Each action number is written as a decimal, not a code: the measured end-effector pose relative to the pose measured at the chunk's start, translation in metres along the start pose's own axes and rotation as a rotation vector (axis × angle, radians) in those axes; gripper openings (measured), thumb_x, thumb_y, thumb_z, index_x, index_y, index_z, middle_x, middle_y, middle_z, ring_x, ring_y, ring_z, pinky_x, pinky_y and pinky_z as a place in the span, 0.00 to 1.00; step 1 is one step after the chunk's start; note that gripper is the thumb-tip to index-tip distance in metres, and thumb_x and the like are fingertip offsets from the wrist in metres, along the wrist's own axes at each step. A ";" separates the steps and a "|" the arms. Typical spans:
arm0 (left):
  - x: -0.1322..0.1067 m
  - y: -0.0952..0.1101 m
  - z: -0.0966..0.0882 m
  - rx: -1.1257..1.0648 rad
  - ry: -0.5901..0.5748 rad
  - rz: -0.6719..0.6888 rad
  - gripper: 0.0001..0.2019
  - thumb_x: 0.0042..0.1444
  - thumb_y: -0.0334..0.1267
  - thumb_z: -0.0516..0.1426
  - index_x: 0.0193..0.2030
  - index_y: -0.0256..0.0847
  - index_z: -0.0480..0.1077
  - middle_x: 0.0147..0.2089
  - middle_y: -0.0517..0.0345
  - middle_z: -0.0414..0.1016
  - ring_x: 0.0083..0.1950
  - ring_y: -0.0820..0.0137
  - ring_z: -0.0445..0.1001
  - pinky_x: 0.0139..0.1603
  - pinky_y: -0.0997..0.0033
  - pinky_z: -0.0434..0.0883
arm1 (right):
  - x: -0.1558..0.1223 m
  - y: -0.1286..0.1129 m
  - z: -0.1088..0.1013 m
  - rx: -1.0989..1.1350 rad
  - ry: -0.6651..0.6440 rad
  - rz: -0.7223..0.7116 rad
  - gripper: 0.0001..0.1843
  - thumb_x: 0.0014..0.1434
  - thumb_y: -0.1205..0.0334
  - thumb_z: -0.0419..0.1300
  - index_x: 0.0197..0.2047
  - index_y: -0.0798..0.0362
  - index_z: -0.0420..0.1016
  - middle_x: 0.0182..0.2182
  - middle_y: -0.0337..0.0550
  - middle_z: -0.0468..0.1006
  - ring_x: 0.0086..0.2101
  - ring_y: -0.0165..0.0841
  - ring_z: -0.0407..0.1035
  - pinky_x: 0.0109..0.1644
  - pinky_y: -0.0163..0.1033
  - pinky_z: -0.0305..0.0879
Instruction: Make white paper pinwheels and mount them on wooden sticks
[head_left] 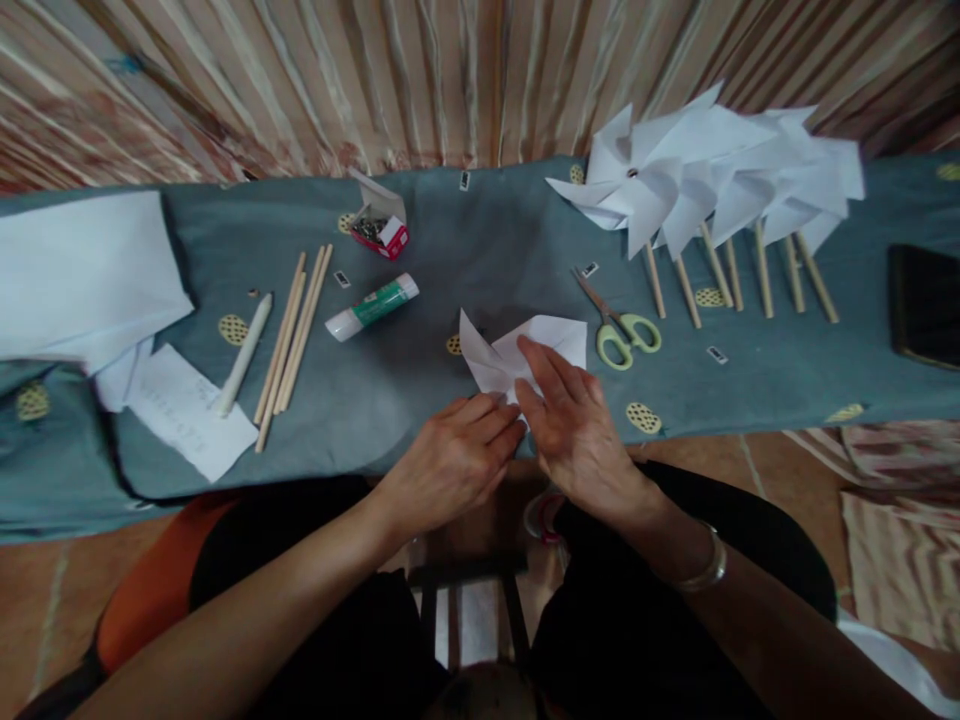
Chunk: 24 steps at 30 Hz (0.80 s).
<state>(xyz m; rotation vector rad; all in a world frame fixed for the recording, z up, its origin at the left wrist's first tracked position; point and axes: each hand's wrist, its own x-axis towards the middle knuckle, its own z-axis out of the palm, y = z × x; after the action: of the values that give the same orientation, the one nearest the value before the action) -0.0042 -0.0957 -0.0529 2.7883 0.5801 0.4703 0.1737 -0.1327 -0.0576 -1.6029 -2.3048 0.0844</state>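
Note:
A cut white paper pinwheel [487, 368] with folded points lies at the near edge of the table. My left hand [457, 455] is closed on its near corner, fingers curled and pressed together. My right hand [581, 430] lies over the pinwheel's right side with its fingers stretched out, touching the paper. Both hands hide the paper's lower part, and their fingertips are close together. Just right of the paper are scissors [619, 325] with light green handles, their blades pointing away. A glue stick [373, 307] with a green label lies to the left.
Several finished pinwheels [697, 165] on wooden sticks overlap at the back right. Further left are a small open box [382, 230] of metal pieces, several wooden sticks [296, 335], a white marker-like stick [246, 355] and white paper sheets [82, 270]. A dark phone-like object [926, 305] sits far right.

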 end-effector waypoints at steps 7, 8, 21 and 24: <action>-0.001 0.000 0.004 0.030 0.024 0.010 0.09 0.63 0.32 0.52 0.43 0.33 0.72 0.43 0.47 0.77 0.46 0.61 0.73 0.44 0.61 0.74 | 0.003 0.000 0.006 0.013 0.001 -0.018 0.27 0.65 0.73 0.43 0.65 0.47 0.56 0.65 0.49 0.63 0.64 0.40 0.56 0.61 0.50 0.60; -0.001 0.000 0.005 0.043 0.040 0.015 0.09 0.63 0.32 0.52 0.42 0.33 0.73 0.42 0.48 0.77 0.46 0.61 0.73 0.43 0.62 0.74 | 0.003 0.001 0.006 0.020 -0.003 -0.022 0.26 0.65 0.73 0.44 0.64 0.47 0.56 0.65 0.49 0.63 0.65 0.40 0.56 0.61 0.50 0.60; -0.001 -0.003 0.011 0.051 0.076 0.021 0.09 0.64 0.37 0.54 0.40 0.34 0.73 0.41 0.49 0.77 0.45 0.63 0.74 0.44 0.62 0.74 | -0.003 -0.002 0.015 0.008 0.045 -0.102 0.27 0.64 0.74 0.44 0.66 0.61 0.55 0.61 0.57 0.67 0.61 0.42 0.60 0.60 0.49 0.64; 0.001 -0.003 0.012 0.068 0.097 0.027 0.09 0.64 0.35 0.53 0.40 0.34 0.73 0.39 0.50 0.78 0.44 0.64 0.74 0.44 0.64 0.74 | -0.003 0.003 0.014 0.035 0.039 -0.093 0.24 0.64 0.73 0.44 0.62 0.61 0.63 0.61 0.57 0.68 0.61 0.42 0.61 0.61 0.51 0.63</action>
<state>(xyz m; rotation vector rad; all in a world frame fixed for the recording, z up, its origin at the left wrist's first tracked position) 0.0000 -0.0945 -0.0649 2.8532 0.5903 0.6055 0.1731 -0.1328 -0.0722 -1.4651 -2.3310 0.0707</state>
